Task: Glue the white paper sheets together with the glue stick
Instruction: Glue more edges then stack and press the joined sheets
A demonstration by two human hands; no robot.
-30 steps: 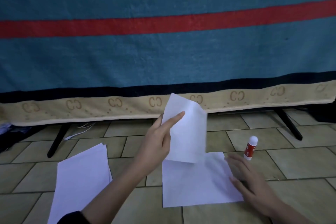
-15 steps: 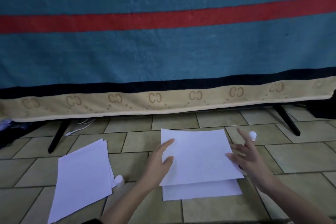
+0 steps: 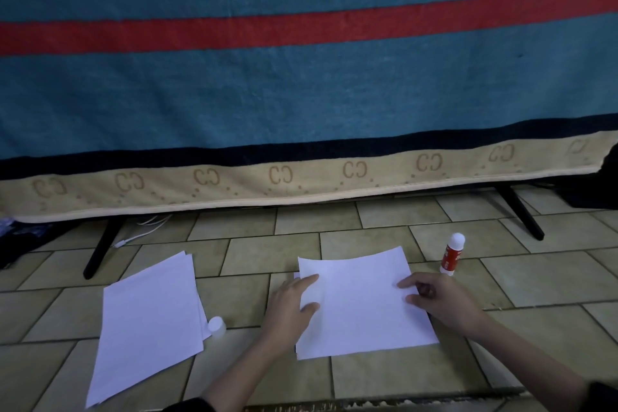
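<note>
A white paper sheet (image 3: 363, 301) lies flat on the tiled floor, covering another sheet almost fully; only a sliver of the lower one shows at the left edge. My left hand (image 3: 291, 306) rests on the sheet's left edge with fingers spread. My right hand (image 3: 441, 301) presses the right edge, fingers loosely curled. The red and white glue stick (image 3: 451, 254) stands upright just beyond my right hand. Its white cap (image 3: 216, 325) lies on the floor beside a stack of white sheets (image 3: 148, 321) at the left.
A blue blanket with a red stripe and beige border (image 3: 301, 94) hangs over a frame with black legs (image 3: 100, 249) (image 3: 521, 212). White cables (image 3: 143, 229) lie under it at the left. Dark items sit at both far edges.
The sheet my left hand held up has been laid down on the lower sheet and slid until the two line up. Both hands now rest on it.
</note>
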